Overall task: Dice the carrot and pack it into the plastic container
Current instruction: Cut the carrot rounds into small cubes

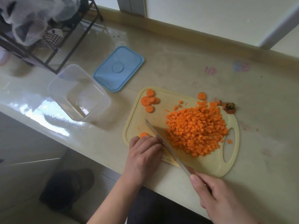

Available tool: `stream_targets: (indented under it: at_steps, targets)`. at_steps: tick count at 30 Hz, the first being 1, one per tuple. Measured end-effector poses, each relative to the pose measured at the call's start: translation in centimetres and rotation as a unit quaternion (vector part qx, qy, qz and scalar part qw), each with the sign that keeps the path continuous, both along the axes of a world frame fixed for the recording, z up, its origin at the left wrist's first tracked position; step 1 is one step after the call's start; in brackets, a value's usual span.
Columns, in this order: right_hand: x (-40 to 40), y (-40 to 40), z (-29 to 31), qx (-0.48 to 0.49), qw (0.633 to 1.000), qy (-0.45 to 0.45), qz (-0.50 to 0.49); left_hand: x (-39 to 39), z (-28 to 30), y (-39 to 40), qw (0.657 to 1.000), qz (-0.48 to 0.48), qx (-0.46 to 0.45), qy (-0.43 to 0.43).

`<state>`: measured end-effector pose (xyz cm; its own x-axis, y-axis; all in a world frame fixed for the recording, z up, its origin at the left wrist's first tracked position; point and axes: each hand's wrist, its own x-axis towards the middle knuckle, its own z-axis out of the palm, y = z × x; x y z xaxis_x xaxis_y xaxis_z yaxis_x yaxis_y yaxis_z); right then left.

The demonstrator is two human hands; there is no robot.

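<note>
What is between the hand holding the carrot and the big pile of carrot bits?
The knife blade, seen in the head view, lies between the left hand and the diced carrot pile.

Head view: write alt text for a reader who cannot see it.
A right hand holds a knife on a yellow cutting board beside a diced carrot pile, while the left hand steadies a carrot slice. An empty clear plastic container sits nearby.

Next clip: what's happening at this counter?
A person is dicing carrot on a pale yellow plastic cutting board. The right hand grips a silver kitchen knife, its blade angled across the board, while the left hand holds down an orange carrot piece. A large pile of diced carrot sits on the board, with a few uncut round carrot slices left. The clear plastic container holds no carrot; its blue lid lies beside it.
</note>
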<state>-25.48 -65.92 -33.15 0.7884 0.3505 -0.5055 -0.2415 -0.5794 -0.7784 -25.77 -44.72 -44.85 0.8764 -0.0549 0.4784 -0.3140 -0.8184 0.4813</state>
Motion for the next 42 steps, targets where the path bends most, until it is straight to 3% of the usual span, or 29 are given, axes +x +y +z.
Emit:
stream_targets:
  at_steps: [19,32,39,42]
  targets:
    - [0.3,0.0,0.8,0.056,0.998,0.018,-0.008,-0.4,0.0,0.0,0.999,0.031,-0.011,-0.02]
    - [1.8,1.9,-0.1,0.03,0.998,-0.021,0.042,-0.3,0.2,0.1,0.999,0.017,-0.036,-0.005]
    - [1.3,-0.6,1.7,0.107,0.988,0.095,-0.055,-0.7,1.2,1.1,0.999,0.004,-0.045,0.006]
    - [1.6,-2.2,2.2,0.105,0.981,0.112,-0.119,0.7,2.5,3.0,0.997,-0.06,0.014,0.046]
